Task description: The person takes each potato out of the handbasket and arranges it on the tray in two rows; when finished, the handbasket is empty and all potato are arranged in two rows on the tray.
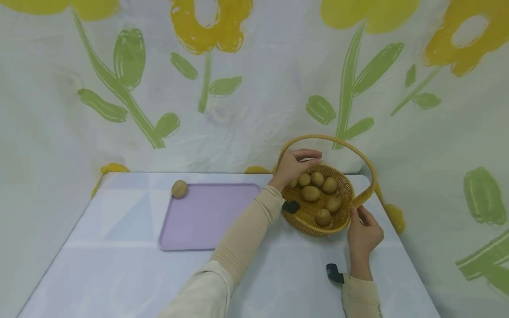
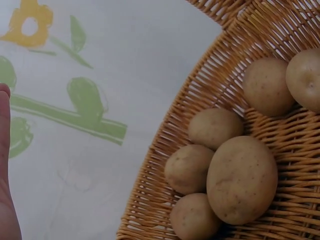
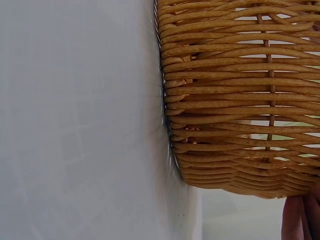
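Note:
A wicker basket [image 1: 345,214] with a tall arched handle stands at the right of the table, several potatoes [image 1: 311,193] lying inside it. My left hand [image 1: 292,168] hovers at the basket's back left, beneath the handle's arch, its fingers stretched to the right with nothing seen in them. The left wrist view shows potatoes [image 2: 242,180] grouped against the woven wall. At the right side my right hand [image 1: 365,229] pinches the rim by the foot of the handle. Only its fingers [image 3: 292,217] show in the right wrist view, against the basket's edge.
Left of the basket lies a shallow purple tray [image 1: 199,221], partly hidden by my left forearm. One potato [image 1: 180,189] sits at the tray's back left corner. A white cloth [image 1: 262,88] printed with flowers hangs behind the white table [image 1: 119,274].

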Motion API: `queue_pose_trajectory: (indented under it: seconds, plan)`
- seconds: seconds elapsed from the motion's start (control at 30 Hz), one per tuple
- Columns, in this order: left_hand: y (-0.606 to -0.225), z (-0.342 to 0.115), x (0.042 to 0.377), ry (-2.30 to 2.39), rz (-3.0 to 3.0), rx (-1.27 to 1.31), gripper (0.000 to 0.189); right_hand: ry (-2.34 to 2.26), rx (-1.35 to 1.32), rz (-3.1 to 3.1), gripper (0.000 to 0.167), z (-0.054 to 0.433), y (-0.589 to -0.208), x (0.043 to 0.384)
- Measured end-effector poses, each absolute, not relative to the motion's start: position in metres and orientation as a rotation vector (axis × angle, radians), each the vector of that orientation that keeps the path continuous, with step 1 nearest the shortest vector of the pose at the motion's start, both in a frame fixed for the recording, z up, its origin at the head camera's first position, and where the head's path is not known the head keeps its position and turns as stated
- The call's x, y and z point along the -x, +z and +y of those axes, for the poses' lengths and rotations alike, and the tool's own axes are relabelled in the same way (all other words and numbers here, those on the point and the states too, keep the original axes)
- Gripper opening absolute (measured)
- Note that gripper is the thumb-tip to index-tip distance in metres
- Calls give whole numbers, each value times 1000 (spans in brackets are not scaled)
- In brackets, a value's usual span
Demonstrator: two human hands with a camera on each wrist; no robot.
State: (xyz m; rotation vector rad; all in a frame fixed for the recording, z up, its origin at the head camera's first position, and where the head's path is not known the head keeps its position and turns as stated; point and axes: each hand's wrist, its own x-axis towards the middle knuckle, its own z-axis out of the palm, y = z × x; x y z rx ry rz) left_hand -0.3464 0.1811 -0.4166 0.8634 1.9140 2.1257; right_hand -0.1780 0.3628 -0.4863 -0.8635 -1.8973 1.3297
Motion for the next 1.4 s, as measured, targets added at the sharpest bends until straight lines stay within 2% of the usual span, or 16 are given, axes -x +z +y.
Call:
queue_pose_trajectory:
  seconds: [0.47,0.87,1.4]
  plan:
    - [-442,198,348,1978,1989,-854,35,1293,800,-1864,29,364,-488,177]
    - [-452,205,351,1750,2177,-870,27,1269,805,-1894,29,363,-489,177]
    - [-464,206,355,1468,2336,-944,31,1250,809,-1900,30,363,-488,178]
